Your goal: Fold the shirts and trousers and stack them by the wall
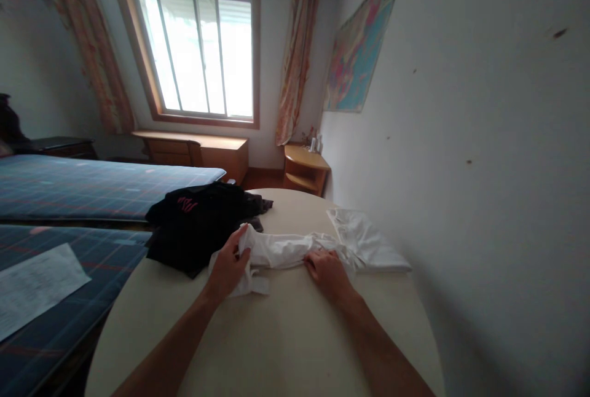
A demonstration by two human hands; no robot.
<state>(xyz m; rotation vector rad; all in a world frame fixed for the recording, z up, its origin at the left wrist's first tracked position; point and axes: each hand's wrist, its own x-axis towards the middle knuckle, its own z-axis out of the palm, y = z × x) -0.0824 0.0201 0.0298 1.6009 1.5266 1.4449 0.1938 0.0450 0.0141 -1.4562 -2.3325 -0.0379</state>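
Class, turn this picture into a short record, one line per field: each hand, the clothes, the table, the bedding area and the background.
Left hand: touching the white garment near its left end
Right hand: on its right part
White fabric at right: spread flat; joining unclear
Black clothing: heaped beyond the left hand
Table: pale, rounded edge
Plaid mattress: left of table, paper sheet on it
Background: window; map on right wall
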